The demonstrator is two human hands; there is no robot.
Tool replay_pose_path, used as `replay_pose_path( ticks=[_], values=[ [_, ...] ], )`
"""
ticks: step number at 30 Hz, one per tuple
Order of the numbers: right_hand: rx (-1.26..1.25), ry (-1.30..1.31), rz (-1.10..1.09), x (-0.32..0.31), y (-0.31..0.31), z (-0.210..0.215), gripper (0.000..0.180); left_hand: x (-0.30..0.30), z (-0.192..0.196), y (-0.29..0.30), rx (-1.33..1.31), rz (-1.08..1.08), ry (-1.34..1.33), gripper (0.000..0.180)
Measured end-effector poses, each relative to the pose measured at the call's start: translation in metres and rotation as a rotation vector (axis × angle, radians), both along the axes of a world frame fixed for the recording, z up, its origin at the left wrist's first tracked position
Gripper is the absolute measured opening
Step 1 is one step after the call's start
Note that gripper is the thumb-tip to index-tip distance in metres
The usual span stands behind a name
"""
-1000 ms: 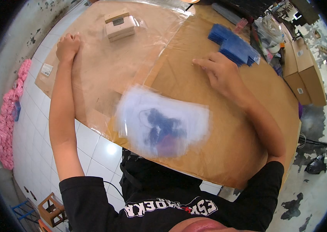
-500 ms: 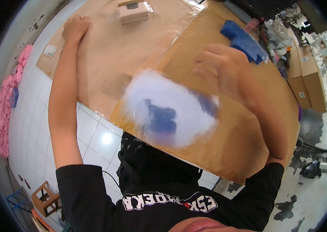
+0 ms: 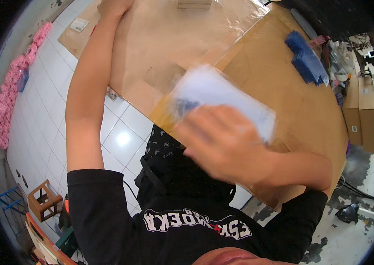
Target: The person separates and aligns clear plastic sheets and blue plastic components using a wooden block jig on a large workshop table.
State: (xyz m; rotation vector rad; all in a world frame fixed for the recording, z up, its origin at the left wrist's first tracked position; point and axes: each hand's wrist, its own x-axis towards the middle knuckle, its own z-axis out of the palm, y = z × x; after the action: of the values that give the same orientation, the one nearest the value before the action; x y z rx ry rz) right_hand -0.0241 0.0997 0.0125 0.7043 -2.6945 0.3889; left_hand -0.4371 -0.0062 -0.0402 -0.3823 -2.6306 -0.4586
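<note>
A white plastic packet point(image 3: 222, 90) with something dark blue inside lies at the near edge of the brown cardboard-covered table point(image 3: 301, 115). My right hand point(image 3: 224, 143) is blurred and lies over the packet's near side, covering part of it; whether the fingers grip it cannot be made out. My left arm stretches far out to the left, and my left hand point(image 3: 112, 6) rests on the cardboard at the table's far left, partly cut off by the picture's top edge, holding nothing that I can see.
A clear plastic sheet point(image 3: 226, 26) covers the table's far part, with a small box point(image 3: 194, 4) on it. A pile of flat blue pieces point(image 3: 306, 57) lies at the far right. Cardboard boxes point(image 3: 363, 110) stand right. Pink fabric point(image 3: 12, 88) and a wooden stool point(image 3: 43, 201) sit on the tiled floor.
My right hand has come from the table's far right, near the blue pile, down onto the white packet. My left hand has stayed at the far left.
</note>
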Motion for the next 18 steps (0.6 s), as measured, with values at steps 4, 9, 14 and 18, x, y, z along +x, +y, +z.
replay_pose_path(
  ticks=[4,9,14,18],
  values=[
    [0.059,-0.122,-0.332,0.003,0.042,0.013,0.062,0.004,0.004,0.000,-0.013,0.028,-0.011,0.043],
    [0.084,-0.147,-0.412,0.011,0.070,0.011,0.070,0.004,0.006,0.000,-0.011,0.052,-0.038,0.043],
    [0.048,-0.209,-0.428,0.012,0.075,0.013,0.066,0.009,0.008,0.002,0.014,0.033,-0.035,0.042],
    [0.038,-0.228,-0.452,0.012,0.074,0.012,0.061,0.001,0.004,-0.002,0.017,0.024,-0.005,0.041]
  ],
)
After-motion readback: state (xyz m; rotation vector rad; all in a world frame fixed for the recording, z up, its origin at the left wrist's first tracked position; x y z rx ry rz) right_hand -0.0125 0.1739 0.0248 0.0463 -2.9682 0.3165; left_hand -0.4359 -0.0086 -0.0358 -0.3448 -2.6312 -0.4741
